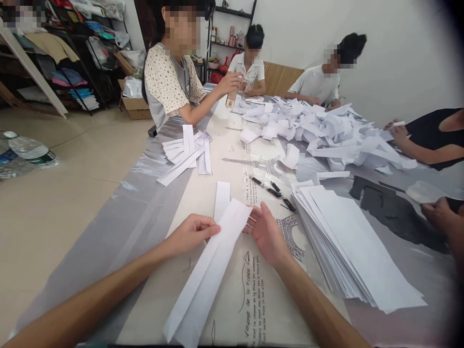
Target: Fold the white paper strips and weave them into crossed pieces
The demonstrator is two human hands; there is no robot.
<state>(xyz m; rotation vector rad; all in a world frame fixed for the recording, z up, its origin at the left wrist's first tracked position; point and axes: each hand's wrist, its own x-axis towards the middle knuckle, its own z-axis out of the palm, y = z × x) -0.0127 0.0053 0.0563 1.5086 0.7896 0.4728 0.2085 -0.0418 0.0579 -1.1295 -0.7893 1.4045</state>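
Note:
A long white paper strip (213, 270) with a lengthwise crease slants across the table in front of me. My left hand (194, 234) pinches its left edge between thumb and fingers. At the strip's upper right corner is my right hand (266, 232), thumb raised and fingers apart; the fingertips are partly hidden by the paper, so whether they touch it is unclear. A narrow folded strip (222, 193) lies just beyond. To the right, a fanned stack of long white paper sheets (351, 241) rests on the table. Several black pens (279, 191) lie between stack and strip.
Folded strips (188, 150) are piled at the table's left side. A large heap of white paper pieces (308, 121) covers the far right. Several people sit around the table; one person's hand (230, 84) is raised at the far left. Water bottles (31, 150) stand on the floor.

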